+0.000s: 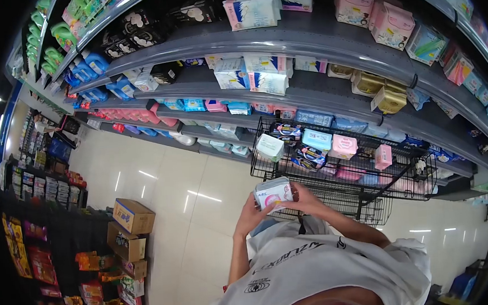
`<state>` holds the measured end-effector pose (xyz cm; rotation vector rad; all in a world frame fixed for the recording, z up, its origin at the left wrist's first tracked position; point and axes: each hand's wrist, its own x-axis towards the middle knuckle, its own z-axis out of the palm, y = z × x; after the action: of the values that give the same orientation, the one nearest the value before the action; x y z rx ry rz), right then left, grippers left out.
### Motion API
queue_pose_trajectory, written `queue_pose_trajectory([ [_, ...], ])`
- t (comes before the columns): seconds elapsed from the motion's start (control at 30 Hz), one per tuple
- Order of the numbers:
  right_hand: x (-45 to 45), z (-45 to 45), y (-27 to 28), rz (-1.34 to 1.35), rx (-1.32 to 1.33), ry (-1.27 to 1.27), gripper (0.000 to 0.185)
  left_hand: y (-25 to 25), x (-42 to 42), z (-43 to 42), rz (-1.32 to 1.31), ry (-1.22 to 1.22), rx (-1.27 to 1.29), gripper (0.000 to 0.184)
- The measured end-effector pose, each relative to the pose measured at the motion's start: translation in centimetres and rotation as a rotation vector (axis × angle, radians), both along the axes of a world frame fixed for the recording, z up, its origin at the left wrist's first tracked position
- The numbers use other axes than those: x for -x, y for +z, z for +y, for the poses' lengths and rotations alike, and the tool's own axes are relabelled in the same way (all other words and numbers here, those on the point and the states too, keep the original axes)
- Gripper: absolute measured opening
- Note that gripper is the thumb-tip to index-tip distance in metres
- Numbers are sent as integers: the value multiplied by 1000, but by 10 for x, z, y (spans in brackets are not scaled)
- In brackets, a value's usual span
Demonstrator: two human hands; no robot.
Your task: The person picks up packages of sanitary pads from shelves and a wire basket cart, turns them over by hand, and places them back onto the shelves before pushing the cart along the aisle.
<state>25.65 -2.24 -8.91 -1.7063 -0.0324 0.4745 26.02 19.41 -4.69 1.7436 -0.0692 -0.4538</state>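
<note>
Both of my hands hold a white package with a pink patch and "ABC" lettering [273, 193] in front of my chest. My left hand [251, 212] is wrapped round its left side, and my right hand [304, 199] grips its right side. Just beyond the package stands a black wire cart [407, 171]. In its upper basket lie a pale green-white pack [270, 147], a light blue pack [317, 139], dark blue packs [308, 157] and pink packs [343, 146].
Curved grey shelves [192, 44] with packaged goods rise behind the cart. Cardboard boxes [133, 216] are stacked at the left beside a rack of snack bags [43, 265]. Tiled floor [180, 212] lies between. A person [42, 127] is far left.
</note>
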Motion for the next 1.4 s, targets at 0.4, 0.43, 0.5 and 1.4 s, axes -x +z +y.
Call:
queue_pose_trajectory([
  [0.4, -82, 143, 14, 1, 45, -268, 72, -35, -119, 141, -87, -142, 91, 50],
  [0.43, -92, 156, 16, -22, 109, -241, 74, -34, -126, 153, -91, -134, 108, 50],
  [0.5, -114, 180, 27, -65, 133, -206, 73, -27, -140, 177, -64, -27, 167, 53],
  [1.4, -146, 212, 24, 1, 251, -331, 77, -43, -243, 206, -190, -248, -18, 63],
])
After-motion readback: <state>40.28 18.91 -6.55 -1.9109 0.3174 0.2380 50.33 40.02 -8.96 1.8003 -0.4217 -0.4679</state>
